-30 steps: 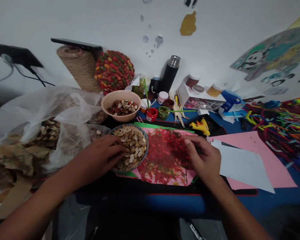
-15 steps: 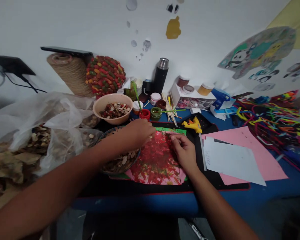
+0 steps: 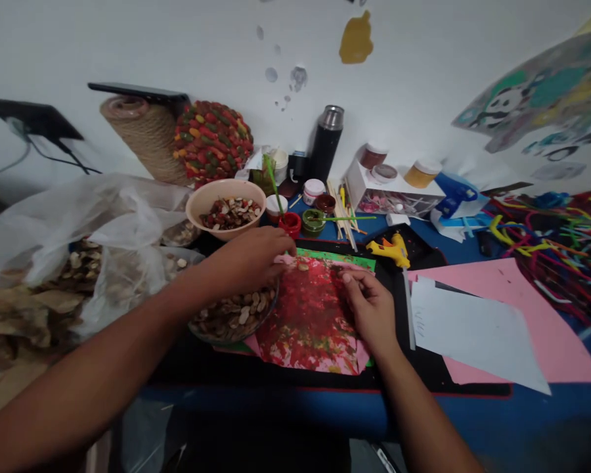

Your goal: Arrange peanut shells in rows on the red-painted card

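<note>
A pink sheet smeared with red paint (image 3: 311, 316) lies on a black mat (image 3: 423, 358). My left hand (image 3: 249, 257) reaches over a bowl of pale shells (image 3: 231, 315) to the sheet's top left corner, fingers curled and pinched beside a small shell (image 3: 303, 267) resting on the paint. My right hand (image 3: 369, 307) rests on the sheet's right side, fingers bent; whether it holds anything is unclear.
A peach bowl of shells (image 3: 226, 209), paint pots (image 3: 291, 224), a black flask (image 3: 326, 143) and a yellow glue gun (image 3: 389, 248) stand behind. Plastic bags of shells (image 3: 83, 243) sit left. White paper (image 3: 473, 332) on pink paper and pipe cleaners (image 3: 556, 236) lie right.
My left hand left the shell bowl and moved up right to the painted sheet's top corner. My right hand shifted left onto the sheet.
</note>
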Demonstrator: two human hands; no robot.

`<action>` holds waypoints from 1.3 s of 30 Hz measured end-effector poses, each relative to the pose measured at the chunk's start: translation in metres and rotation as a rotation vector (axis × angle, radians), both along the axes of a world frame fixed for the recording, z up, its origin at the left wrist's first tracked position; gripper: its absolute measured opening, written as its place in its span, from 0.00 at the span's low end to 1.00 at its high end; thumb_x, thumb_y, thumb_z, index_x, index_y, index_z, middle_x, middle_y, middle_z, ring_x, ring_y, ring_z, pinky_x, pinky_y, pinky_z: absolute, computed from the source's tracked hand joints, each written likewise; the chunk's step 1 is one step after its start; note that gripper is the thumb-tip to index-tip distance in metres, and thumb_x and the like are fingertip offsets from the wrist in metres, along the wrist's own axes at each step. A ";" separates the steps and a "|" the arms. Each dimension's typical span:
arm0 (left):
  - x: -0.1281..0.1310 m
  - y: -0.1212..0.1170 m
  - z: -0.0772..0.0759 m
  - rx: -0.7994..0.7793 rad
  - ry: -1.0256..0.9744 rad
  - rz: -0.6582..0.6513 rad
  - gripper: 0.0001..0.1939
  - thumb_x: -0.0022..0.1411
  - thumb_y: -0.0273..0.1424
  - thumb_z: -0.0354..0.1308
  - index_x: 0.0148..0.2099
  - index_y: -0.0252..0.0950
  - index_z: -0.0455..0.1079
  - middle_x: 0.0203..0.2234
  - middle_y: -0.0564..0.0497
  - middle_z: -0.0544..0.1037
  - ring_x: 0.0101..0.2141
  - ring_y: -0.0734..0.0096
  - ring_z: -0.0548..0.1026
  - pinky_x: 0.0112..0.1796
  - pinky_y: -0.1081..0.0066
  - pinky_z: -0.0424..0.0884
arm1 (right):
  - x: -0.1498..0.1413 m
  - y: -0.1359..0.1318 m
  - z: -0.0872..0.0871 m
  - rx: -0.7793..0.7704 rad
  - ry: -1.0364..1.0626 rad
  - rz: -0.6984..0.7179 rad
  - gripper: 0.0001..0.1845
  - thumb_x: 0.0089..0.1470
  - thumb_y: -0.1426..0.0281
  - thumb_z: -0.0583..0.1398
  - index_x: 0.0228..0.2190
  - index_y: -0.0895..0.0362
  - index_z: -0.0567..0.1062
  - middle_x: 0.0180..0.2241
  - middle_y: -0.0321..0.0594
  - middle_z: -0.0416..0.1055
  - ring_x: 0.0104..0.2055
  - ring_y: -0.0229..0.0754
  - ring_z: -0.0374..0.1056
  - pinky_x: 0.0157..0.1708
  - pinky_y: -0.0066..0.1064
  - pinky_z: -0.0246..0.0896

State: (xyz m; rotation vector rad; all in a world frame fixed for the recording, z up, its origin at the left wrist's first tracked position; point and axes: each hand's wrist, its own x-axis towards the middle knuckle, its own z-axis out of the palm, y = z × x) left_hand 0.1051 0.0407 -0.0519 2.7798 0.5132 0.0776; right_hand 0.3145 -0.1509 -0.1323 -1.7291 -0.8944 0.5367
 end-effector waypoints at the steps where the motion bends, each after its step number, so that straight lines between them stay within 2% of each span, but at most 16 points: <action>1: -0.016 0.000 0.004 -0.011 -0.008 0.039 0.09 0.73 0.32 0.59 0.51 0.38 0.78 0.46 0.47 0.81 0.50 0.58 0.78 0.53 0.61 0.70 | 0.000 -0.001 0.000 -0.002 -0.002 0.002 0.19 0.62 0.52 0.66 0.38 0.55 0.86 0.31 0.40 0.80 0.32 0.46 0.72 0.38 0.36 0.68; 4: -0.055 -0.004 0.005 -0.026 0.038 0.103 0.09 0.74 0.31 0.57 0.49 0.39 0.78 0.42 0.48 0.81 0.48 0.58 0.78 0.52 0.60 0.72 | -0.002 -0.001 0.000 -0.009 -0.010 0.017 0.20 0.61 0.51 0.67 0.37 0.55 0.86 0.32 0.41 0.81 0.32 0.46 0.72 0.37 0.36 0.68; 7: -0.070 -0.010 -0.006 -0.013 0.032 0.065 0.10 0.74 0.28 0.57 0.51 0.38 0.78 0.45 0.46 0.81 0.50 0.58 0.78 0.54 0.59 0.72 | -0.003 -0.001 -0.001 -0.022 -0.025 0.014 0.20 0.60 0.51 0.67 0.37 0.55 0.86 0.33 0.41 0.82 0.34 0.47 0.73 0.38 0.37 0.68; 12: -0.064 -0.020 -0.027 0.065 0.008 0.005 0.09 0.73 0.27 0.59 0.49 0.38 0.79 0.47 0.45 0.82 0.51 0.58 0.79 0.55 0.59 0.74 | -0.003 -0.002 0.000 -0.022 -0.021 -0.016 0.19 0.61 0.51 0.67 0.36 0.55 0.86 0.28 0.38 0.79 0.29 0.45 0.70 0.36 0.37 0.67; 16: -0.065 -0.021 -0.034 0.142 0.052 -0.003 0.10 0.72 0.26 0.58 0.50 0.38 0.80 0.44 0.44 0.82 0.49 0.56 0.80 0.55 0.58 0.74 | -0.004 -0.003 0.001 -0.016 -0.022 -0.023 0.19 0.60 0.51 0.67 0.37 0.55 0.86 0.28 0.38 0.78 0.28 0.43 0.69 0.34 0.36 0.66; 22: -0.068 -0.021 -0.038 0.165 -0.026 -0.041 0.11 0.72 0.24 0.58 0.51 0.37 0.79 0.48 0.43 0.82 0.52 0.56 0.78 0.57 0.57 0.73 | -0.005 -0.002 0.001 -0.015 -0.030 -0.018 0.18 0.60 0.52 0.67 0.37 0.54 0.86 0.30 0.39 0.80 0.31 0.45 0.71 0.36 0.36 0.67; 28: -0.065 -0.021 -0.042 0.175 0.035 -0.043 0.09 0.70 0.26 0.60 0.49 0.37 0.80 0.45 0.44 0.82 0.49 0.55 0.79 0.54 0.57 0.73 | -0.005 -0.004 -0.001 -0.009 -0.041 0.002 0.18 0.61 0.53 0.67 0.38 0.54 0.86 0.32 0.40 0.82 0.31 0.45 0.71 0.35 0.36 0.67; 33: -0.066 -0.016 -0.036 0.121 0.102 -0.012 0.08 0.72 0.28 0.58 0.42 0.37 0.79 0.39 0.45 0.82 0.44 0.58 0.79 0.49 0.60 0.74 | -0.004 -0.004 -0.001 -0.015 -0.043 0.003 0.19 0.61 0.52 0.67 0.38 0.54 0.86 0.35 0.42 0.83 0.34 0.47 0.74 0.37 0.36 0.68; 35: -0.069 -0.014 -0.032 0.114 0.054 0.017 0.10 0.75 0.30 0.55 0.45 0.37 0.79 0.43 0.44 0.82 0.46 0.58 0.79 0.50 0.60 0.74 | -0.004 -0.004 -0.001 -0.013 -0.043 0.007 0.19 0.62 0.52 0.66 0.39 0.54 0.86 0.35 0.42 0.84 0.34 0.47 0.74 0.37 0.36 0.68; 37: -0.074 -0.014 -0.031 0.128 -0.020 0.058 0.14 0.77 0.35 0.55 0.55 0.37 0.78 0.51 0.42 0.81 0.52 0.55 0.78 0.55 0.57 0.74 | -0.005 -0.005 -0.001 -0.015 -0.048 0.013 0.19 0.62 0.52 0.66 0.39 0.54 0.86 0.35 0.42 0.84 0.33 0.47 0.75 0.37 0.36 0.68; 39: -0.077 -0.017 -0.032 0.125 -0.050 0.061 0.22 0.76 0.41 0.58 0.66 0.38 0.72 0.59 0.40 0.77 0.58 0.51 0.75 0.60 0.52 0.72 | -0.005 -0.005 -0.002 -0.022 -0.057 0.018 0.19 0.62 0.52 0.66 0.39 0.54 0.86 0.36 0.42 0.84 0.34 0.47 0.75 0.37 0.36 0.68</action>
